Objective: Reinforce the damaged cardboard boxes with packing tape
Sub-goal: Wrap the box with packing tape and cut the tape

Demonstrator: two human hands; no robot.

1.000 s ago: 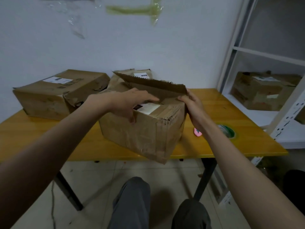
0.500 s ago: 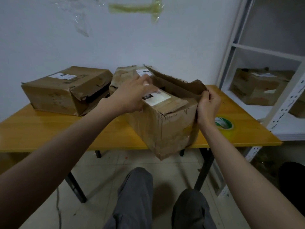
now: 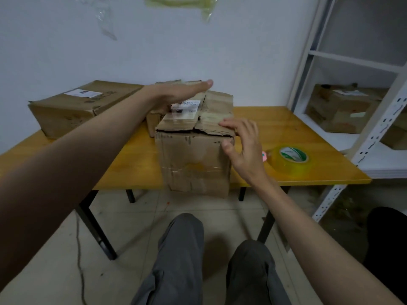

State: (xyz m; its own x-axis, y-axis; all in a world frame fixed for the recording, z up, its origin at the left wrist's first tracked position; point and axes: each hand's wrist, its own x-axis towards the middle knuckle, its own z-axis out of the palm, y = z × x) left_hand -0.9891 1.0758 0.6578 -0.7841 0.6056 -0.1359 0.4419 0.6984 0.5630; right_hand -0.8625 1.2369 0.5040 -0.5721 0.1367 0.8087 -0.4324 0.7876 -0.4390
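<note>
Where the yellow table (image 3: 275, 119) meets its near edge, one damaged cardboard box (image 3: 193, 159) stands at centre, its front face overhanging that edge; flaps folded down, top seam torn and ragged, white label (image 3: 184, 107) on the left flap, old clear tape across the front face.

Left hand (image 3: 176, 93): at 12 o'clock of the box, fingers straight and together, palm down, lying flat over the far left flap; nothing gripped.

Right hand (image 3: 242, 146): at 3 o'clock of the box, fingers spread and loosely bent, fingertips touching the right flap's edge, thumb against the upper right corner; whether it pinches the flap cannot be told.

Packing tape roll (image 3: 290, 157): clear, green-and-white core, lying flat on the table at 3 o'clock of the box, just past the right hand. Small pink object (image 3: 264, 155) touching its left side; kind not legible.

Second box (image 3: 83, 106): at 10 o'clock, labelled, crushed corner. Third box (image 3: 154, 119): directly behind the centre one, mostly hidden.

White shelf unit (image 3: 374, 111): at 2 o'clock, holding a further box (image 3: 339, 106).

Tape scraps (image 3: 180, 1): stuck on the wall at 12 o'clock.
</note>
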